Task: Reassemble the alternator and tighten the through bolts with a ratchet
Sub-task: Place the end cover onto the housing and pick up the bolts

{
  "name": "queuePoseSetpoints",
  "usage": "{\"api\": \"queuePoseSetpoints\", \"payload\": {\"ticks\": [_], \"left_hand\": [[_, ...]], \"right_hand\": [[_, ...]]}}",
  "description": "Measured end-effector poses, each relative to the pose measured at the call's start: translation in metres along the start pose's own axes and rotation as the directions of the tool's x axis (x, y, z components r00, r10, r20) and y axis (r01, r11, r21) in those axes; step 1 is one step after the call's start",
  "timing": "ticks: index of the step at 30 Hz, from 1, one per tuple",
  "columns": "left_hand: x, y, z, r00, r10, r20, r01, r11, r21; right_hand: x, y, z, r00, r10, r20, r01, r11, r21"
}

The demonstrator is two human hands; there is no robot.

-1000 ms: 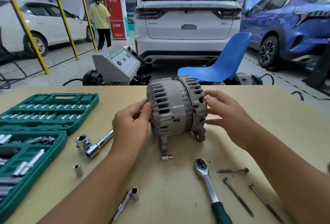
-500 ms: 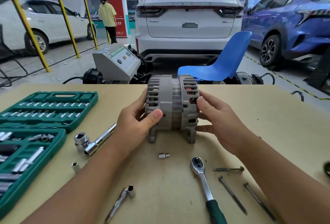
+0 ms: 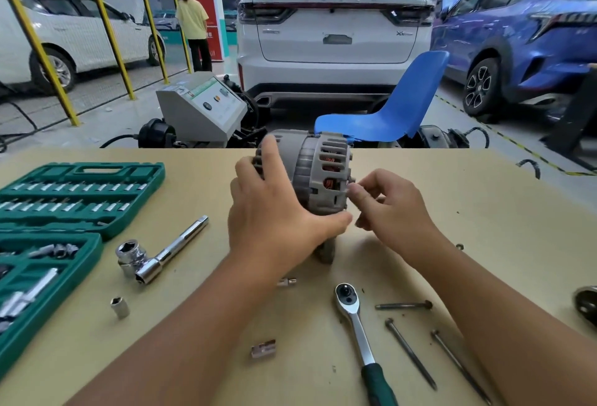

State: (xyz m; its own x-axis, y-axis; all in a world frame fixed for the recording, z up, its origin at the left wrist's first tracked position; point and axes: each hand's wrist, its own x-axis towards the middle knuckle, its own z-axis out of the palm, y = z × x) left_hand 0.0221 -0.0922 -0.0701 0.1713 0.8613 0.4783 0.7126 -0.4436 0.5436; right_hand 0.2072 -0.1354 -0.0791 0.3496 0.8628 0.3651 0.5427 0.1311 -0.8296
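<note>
Ribbed grey cast alternator (image 3: 318,173), axis 9–3 o'clock on counter (image 3: 468,198). My left hand (image 3: 274,211) grips it; right hand (image 3: 392,208) pinching at its 3 o'clock face, object unclear.

Car repair workshop, indoor service bay. Evidence: white SUV (image 3: 334,27) parked tail-on to the bench; blue car (image 3: 523,37) to its right; white car (image 3: 64,37) at left behind yellow posts (image 3: 106,27). Grey test machine (image 3: 202,108) and blue chair (image 3: 391,108) beyond the bench (image 3: 452,211). On the bench: green socket set (image 3: 77,192), ratchet (image 3: 358,328), loose sockets, long bolts (image 3: 410,354), alternator (image 3: 318,176) held in both hands.
</note>
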Motion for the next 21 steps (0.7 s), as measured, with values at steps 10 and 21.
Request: {"api": "queuePoseSetpoints", "payload": {"ticks": [10, 21], "left_hand": [[0.011, -0.037, -0.003, 0.986, 0.079, 0.148, -0.012, 0.914, -0.406], [0.03, -0.057, -0.018, 0.899, 0.251, 0.359, 0.024, 0.791, -0.612]], "right_hand": [[0.026, 0.01, -0.02, 0.953, 0.021, 0.304, -0.106, 0.958, 0.268], [0.033, 0.023, -0.028, 0.908, -0.056, 0.414, -0.127, 0.907, 0.402]]}}
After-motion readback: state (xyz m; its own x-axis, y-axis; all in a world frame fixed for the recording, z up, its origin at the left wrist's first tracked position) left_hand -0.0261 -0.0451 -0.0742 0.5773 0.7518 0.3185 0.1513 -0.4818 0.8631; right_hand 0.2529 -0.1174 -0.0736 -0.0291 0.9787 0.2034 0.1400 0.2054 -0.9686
